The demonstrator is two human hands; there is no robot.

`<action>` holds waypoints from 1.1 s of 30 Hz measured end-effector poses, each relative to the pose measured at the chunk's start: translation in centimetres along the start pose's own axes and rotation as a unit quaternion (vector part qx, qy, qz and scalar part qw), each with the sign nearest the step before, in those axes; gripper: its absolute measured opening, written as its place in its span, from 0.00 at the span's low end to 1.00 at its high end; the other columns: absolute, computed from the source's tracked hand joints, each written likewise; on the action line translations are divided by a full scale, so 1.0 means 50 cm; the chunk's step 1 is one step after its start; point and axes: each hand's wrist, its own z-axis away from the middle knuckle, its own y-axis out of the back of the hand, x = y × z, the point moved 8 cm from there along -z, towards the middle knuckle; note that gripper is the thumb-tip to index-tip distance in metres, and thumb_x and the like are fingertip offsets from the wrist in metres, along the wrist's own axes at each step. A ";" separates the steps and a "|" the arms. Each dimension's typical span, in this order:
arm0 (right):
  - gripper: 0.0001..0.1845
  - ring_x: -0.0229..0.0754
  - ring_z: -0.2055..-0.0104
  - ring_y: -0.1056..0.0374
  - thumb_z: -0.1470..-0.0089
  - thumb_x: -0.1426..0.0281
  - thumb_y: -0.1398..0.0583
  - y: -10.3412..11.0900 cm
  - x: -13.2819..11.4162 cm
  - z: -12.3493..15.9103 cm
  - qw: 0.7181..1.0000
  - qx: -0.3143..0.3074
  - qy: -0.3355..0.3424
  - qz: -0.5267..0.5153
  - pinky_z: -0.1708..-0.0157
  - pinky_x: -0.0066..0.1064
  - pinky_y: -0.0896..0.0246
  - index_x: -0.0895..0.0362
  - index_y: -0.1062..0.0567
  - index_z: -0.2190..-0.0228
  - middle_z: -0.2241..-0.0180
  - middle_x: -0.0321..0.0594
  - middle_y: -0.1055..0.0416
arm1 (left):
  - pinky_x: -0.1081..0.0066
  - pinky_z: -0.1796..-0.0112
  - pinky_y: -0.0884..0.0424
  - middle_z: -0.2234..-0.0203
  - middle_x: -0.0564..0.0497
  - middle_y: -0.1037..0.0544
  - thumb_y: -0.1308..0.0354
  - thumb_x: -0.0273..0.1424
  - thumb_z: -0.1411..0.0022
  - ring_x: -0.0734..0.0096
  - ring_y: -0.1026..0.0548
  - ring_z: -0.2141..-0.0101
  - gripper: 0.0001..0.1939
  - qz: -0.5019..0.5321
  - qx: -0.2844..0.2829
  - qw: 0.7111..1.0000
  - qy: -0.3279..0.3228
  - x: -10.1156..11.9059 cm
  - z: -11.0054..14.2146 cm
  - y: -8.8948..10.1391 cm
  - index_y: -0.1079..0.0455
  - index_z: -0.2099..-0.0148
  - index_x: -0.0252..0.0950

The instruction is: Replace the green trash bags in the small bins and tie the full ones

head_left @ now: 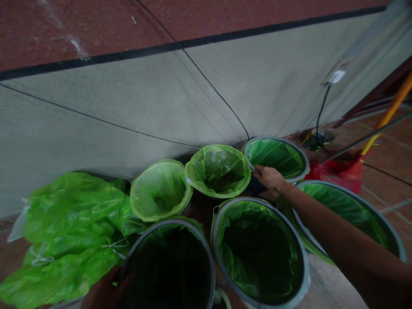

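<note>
Several round bins lined with translucent green bags stand close together on the floor. My right hand is closed on the grey rim of the back right bin, at its near left edge. My left hand is in shadow at the bottom, with its fingers over the left rim of the front left bin. Between my hands is the front middle bin, its inside dark. Two smaller bins, a lime-lined one and a paler one, sit behind. My right forearm passes over the far right bin.
Filled green bags, tied with white string, lie at the left. A grey and red wall rises behind, with thin black cables across it. At the right are a red dustpan-like thing, a yellow pole and a socket.
</note>
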 end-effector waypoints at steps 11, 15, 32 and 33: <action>0.18 0.45 0.55 0.28 0.42 0.63 0.46 0.011 -0.141 0.328 0.960 0.053 0.057 -0.269 0.53 0.35 0.34 0.54 0.28 0.53 0.55 0.43 0.25 | 0.71 0.69 0.32 0.76 0.53 0.24 0.46 0.46 0.48 0.64 0.24 0.72 0.14 0.032 -0.021 0.999 0.014 -0.026 0.022 -0.017 0.34 0.70 0.40; 0.17 0.50 0.56 0.29 0.50 0.68 0.39 -0.111 -0.275 0.530 0.969 -0.023 0.103 -0.223 0.56 0.39 0.33 0.53 0.26 0.56 0.58 0.43 0.25 | 0.71 0.70 0.35 0.77 0.53 0.27 0.46 0.42 0.48 0.65 0.26 0.72 0.12 -0.020 -0.026 0.999 -0.027 -0.003 0.037 -0.020 0.37 0.69 0.39; 0.10 0.47 0.63 0.27 0.40 0.69 0.48 -0.128 -0.310 0.602 0.984 -0.064 0.131 -0.100 0.66 0.33 0.36 0.55 0.27 0.62 0.65 0.44 0.24 | 0.73 0.72 0.35 0.78 0.55 0.30 0.56 0.29 0.38 0.72 0.26 0.78 0.04 0.094 -0.046 0.994 -0.020 0.049 0.083 -0.015 0.42 0.64 0.37; 0.10 0.48 0.61 0.27 0.41 0.68 0.46 -0.131 -0.309 0.605 0.984 -0.056 0.133 -0.101 0.64 0.34 0.35 0.56 0.26 0.61 0.63 0.45 0.24 | 0.72 0.71 0.35 0.78 0.54 0.29 0.56 0.30 0.37 0.70 0.26 0.77 0.05 0.076 -0.040 0.996 -0.024 0.052 0.086 -0.013 0.40 0.63 0.36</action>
